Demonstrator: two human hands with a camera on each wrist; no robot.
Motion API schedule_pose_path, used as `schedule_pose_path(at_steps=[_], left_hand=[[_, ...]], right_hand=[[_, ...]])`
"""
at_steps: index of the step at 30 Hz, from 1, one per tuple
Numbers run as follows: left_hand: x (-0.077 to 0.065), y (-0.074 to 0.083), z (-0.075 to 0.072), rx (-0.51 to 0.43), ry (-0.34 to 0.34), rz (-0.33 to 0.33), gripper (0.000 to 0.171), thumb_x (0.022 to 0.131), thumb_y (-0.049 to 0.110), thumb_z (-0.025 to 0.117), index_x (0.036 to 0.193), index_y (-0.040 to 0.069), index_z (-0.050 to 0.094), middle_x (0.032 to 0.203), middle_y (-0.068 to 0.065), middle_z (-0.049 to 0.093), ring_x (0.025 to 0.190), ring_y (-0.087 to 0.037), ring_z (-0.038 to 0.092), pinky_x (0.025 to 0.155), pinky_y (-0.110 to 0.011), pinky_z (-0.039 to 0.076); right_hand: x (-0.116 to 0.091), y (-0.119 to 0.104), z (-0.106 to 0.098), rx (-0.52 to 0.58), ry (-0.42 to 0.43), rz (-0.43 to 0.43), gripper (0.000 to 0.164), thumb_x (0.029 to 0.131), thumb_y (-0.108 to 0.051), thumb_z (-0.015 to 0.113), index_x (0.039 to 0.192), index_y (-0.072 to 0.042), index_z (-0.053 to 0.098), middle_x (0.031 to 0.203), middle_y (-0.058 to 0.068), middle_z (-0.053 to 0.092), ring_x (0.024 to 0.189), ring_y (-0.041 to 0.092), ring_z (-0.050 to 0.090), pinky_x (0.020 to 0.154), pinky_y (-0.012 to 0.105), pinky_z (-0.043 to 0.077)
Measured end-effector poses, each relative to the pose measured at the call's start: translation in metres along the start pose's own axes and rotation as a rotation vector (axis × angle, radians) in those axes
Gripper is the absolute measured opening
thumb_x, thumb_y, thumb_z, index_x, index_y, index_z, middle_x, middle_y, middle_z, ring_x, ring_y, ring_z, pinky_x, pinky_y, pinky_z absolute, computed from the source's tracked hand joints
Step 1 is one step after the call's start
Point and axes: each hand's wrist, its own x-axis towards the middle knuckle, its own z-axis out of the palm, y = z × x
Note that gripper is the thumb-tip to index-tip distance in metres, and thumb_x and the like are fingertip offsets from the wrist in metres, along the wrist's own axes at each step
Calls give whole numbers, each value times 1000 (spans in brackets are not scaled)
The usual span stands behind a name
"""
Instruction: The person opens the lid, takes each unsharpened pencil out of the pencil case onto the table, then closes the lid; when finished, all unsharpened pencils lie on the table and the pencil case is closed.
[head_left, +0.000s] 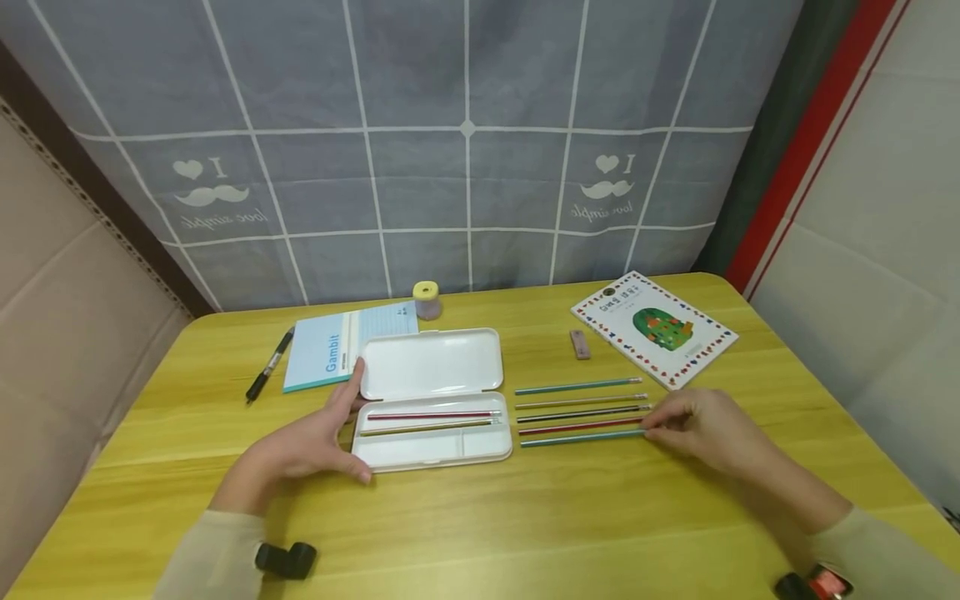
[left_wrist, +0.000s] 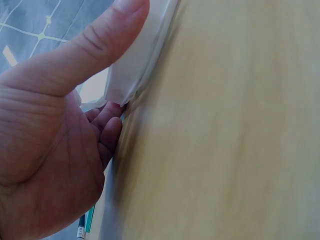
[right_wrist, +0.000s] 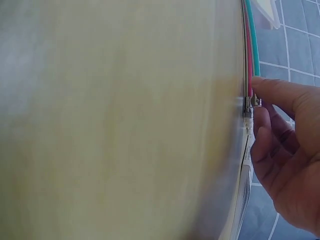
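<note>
A white pencil case point(head_left: 431, 363) lies with its lid folded back, a red pencil point(head_left: 431, 415) and a gold pencil point(head_left: 427, 427) inside. My left hand point(head_left: 318, 442) rests along its left end, thumb stretched toward the front corner and fingers spread against the side. Thumb and fingers of my right hand point(head_left: 701, 433) pinch the right end of the nearest teal pencil point(head_left: 581, 438). Behind that pencil lie a red pencil point(head_left: 577, 427), a black pencil point(head_left: 581, 413), a gold-toned pencil point(head_left: 577, 402) and another teal pencil point(head_left: 577, 387), roughly parallel. In the right wrist view, fingertips hide the held pencil's end.
At the back left are a blue notebook point(head_left: 318, 346), a black pen point(head_left: 270, 367) and a small yellow-topped container point(head_left: 427, 300). A pinkish eraser point(head_left: 580, 344) and a white booklet point(head_left: 652, 329) with a green picture lie at the back right. A grey curtain point(head_left: 465, 183) hangs behind.
</note>
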Motion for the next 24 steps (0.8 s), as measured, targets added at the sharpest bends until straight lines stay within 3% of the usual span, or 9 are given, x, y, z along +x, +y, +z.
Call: schedule_pose_path(at_steps=[15, 21, 24], left_hand=[[1, 2, -1, -10, -7, -16, 152, 76, 33, 95, 161, 19, -30, 162, -22, 20, 151, -42, 32, 105, -8, 28], [1, 1, -2, 19, -7, -25, 152, 76, 35, 95, 160, 19, -31, 164, -23, 17, 151, -41, 31, 117, -33, 31], [0, 1, -2, 14, -8, -26, 152, 76, 34, 95, 160, 19, -32, 165, -23, 16, 151, -41, 30, 117, -32, 31]], right_hand=[[-1, 4, 1, -42, 1, -65, 21, 78, -6, 91, 85, -25, 84, 88, -14, 76, 82, -3, 64, 68, 22, 54], [-1, 0, 2, -20, 6, -29, 20, 80, -6, 90, 90, -22, 85, 91, -12, 76, 82, -3, 63, 66, 22, 53], [-1, -3, 1, -10, 2, 5, 21, 81, -6, 89, 92, -23, 85, 92, -12, 76, 77, -3, 61, 62, 22, 51]])
